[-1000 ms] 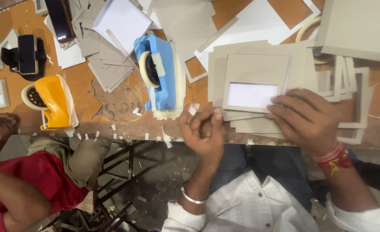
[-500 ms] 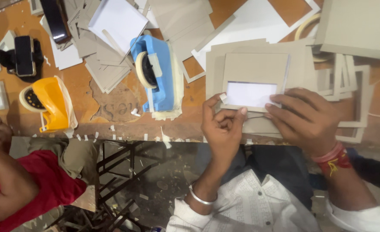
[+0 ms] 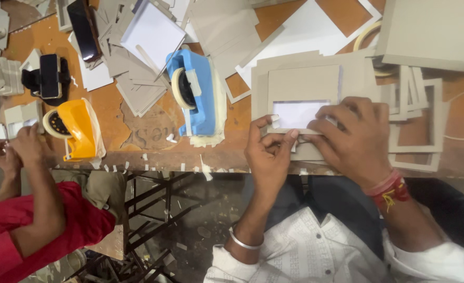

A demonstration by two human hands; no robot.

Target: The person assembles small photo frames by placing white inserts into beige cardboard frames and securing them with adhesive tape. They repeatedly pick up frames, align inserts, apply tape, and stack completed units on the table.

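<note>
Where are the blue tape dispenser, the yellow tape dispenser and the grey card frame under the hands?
blue tape dispenser [image 3: 201, 99]: head view, on its blue body.
yellow tape dispenser [image 3: 80, 128]: head view, on its yellow housing.
grey card frame [image 3: 302, 84]: head view, on its top border.

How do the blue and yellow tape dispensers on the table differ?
The blue tape dispenser sits mid-table, close to the person's left hand; the yellow tape dispenser sits at the table edge by a co-worker's hands. The blue one looks bigger. Both hold pale tape rolls.
</note>
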